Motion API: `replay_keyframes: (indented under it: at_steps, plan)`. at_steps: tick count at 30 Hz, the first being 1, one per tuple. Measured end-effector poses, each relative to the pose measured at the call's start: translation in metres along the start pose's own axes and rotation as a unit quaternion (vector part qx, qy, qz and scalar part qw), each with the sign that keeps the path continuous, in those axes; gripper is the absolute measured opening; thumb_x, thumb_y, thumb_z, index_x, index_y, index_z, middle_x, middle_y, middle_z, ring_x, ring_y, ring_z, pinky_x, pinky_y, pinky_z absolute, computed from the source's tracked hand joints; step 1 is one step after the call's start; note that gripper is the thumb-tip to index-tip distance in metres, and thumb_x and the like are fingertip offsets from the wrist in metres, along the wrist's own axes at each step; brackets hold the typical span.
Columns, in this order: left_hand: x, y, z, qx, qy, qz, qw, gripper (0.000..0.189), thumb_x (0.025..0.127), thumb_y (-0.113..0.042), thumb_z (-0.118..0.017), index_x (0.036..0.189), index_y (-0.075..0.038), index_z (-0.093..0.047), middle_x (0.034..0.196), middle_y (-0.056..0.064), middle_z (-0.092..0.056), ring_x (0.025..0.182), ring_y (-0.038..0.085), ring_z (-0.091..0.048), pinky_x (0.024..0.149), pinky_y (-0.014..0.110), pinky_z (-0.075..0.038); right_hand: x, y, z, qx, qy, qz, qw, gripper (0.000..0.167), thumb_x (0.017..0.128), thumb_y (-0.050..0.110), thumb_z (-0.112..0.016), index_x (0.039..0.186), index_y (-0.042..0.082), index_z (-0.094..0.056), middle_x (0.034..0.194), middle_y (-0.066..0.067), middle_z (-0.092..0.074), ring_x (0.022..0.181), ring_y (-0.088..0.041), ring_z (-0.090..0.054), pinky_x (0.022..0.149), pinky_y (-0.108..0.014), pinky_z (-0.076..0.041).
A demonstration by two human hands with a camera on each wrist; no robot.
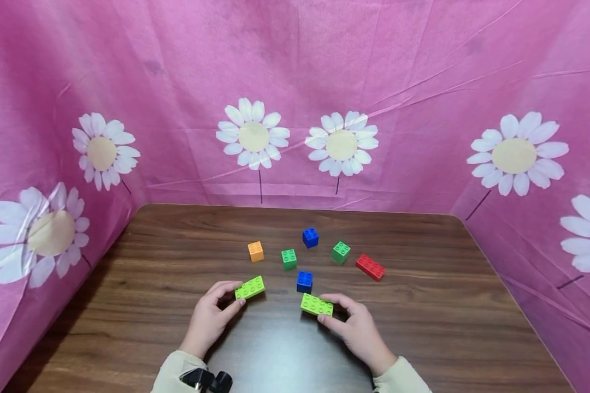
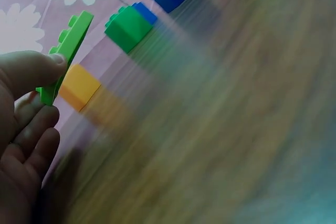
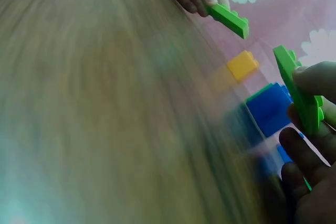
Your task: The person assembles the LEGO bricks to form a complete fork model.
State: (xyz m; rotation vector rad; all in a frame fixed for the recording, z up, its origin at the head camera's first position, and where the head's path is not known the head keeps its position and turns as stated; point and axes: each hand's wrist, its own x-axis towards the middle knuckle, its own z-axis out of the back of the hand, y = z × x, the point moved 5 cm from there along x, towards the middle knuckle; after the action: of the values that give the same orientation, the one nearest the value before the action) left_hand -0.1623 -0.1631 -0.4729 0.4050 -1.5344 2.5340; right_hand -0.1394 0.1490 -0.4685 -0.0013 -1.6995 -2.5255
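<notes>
My left hand [image 1: 210, 315] pinches a lime-green toy brick [image 1: 251, 287] between thumb and fingers, holding it by its left end. In the left wrist view this thin brick [image 2: 73, 38] is raised off the table. A second lime-green brick [image 1: 317, 305] is pinched at its right end by my right hand [image 1: 363, 330]. The right wrist view shows that brick [image 3: 298, 93] tilted, the thumb on its studded side. Just behind the right-hand brick stands a blue brick [image 1: 304, 281]. Both held bricks are studs-up in the head view and apart from each other.
Farther back on the wooden table [image 1: 177, 240] are an orange brick [image 1: 255, 251], a green brick [image 1: 289, 259], another blue brick [image 1: 310, 237], another green brick [image 1: 341, 252] and a long red brick [image 1: 370, 267]. A pink flowered cloth [image 1: 295, 65] hangs around the table.
</notes>
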Motion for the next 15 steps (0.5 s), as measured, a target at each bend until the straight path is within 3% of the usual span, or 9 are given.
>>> replay_keyframes:
  at_steps: [4,9,15]
  plan:
    - [-0.003,-0.005,-0.007,-0.009,0.018,-0.014,0.9997,0.034,0.081,-0.002,-0.082,0.112,-0.013,-0.074,0.110,-0.006,-0.070,0.095,0.009,-0.063,0.083,0.027,-0.053,-0.002,-0.006,0.010,-0.023,0.001,0.013,0.9997,0.034,0.080,0.012,-0.084,0.112,0.020,-0.074,0.107,0.003,-0.072,0.093,-0.009,-0.062,0.084,-0.026,-0.050]
    - [-0.008,-0.012,-0.019,-0.007,0.050,-0.024,0.9985,0.035,0.079,-0.004,-0.083,0.112,-0.015,-0.074,0.110,-0.012,-0.069,0.106,0.010,-0.063,0.093,0.024,-0.048,-0.001,-0.010,0.019,-0.066,0.022,0.033,0.9970,0.034,0.081,0.013,-0.084,0.112,0.023,-0.073,0.110,0.007,-0.071,0.100,-0.009,-0.062,0.090,-0.028,-0.050]
    - [-0.014,-0.025,-0.037,0.021,0.083,-0.057,0.9947,0.036,0.079,-0.007,-0.084,0.111,-0.020,-0.074,0.110,-0.017,-0.068,0.108,0.011,-0.063,0.097,0.033,-0.046,-0.004,-0.011,0.027,-0.119,0.034,0.080,0.9892,0.033,0.081,0.016,-0.084,0.111,0.024,-0.073,0.111,0.015,-0.068,0.109,-0.011,-0.062,0.097,-0.034,-0.049]
